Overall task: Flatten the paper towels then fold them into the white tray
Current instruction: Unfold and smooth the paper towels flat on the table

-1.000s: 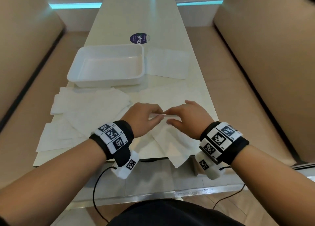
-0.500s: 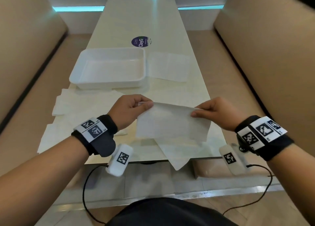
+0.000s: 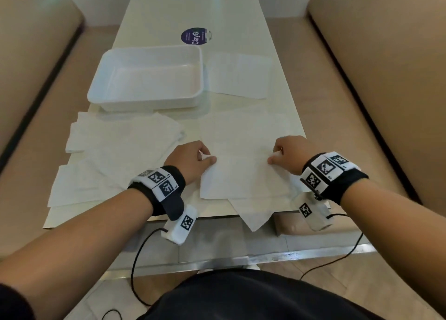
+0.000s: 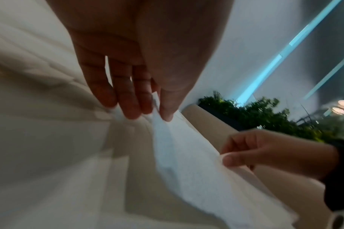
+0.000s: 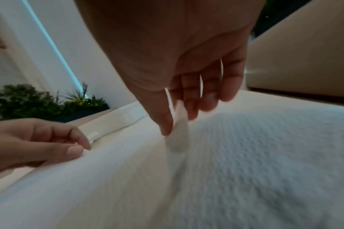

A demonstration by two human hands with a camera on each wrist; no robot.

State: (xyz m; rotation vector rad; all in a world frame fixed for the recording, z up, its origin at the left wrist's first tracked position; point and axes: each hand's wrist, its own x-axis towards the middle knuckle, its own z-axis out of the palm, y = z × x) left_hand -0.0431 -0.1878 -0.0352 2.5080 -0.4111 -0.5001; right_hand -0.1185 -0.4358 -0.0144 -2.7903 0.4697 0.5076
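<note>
Left hand [image 3: 190, 160] and right hand [image 3: 288, 157] each pinch a far corner of one paper towel [image 3: 243, 177] at the worktop [image 3: 193, 11] near edge; white tray [image 3: 147, 100] holds nothing, other towels [image 3: 115, 148] unfolded.

One white tray [image 3: 147, 78] sits on the table [image 3: 193, 11], toward its left edge, and one round purple sticker [image 3: 196, 36] lies beyond it. Two hands are over the near edge, the left hand [image 3: 190, 161] and the right hand [image 3: 288, 154]. Paper towels overlap too much for an exact count: one sheet [image 3: 237, 78] by the right edge, one held sheet [image 3: 241, 177], and a loose pile [image 3: 115, 151] at the near-left corner.
</note>
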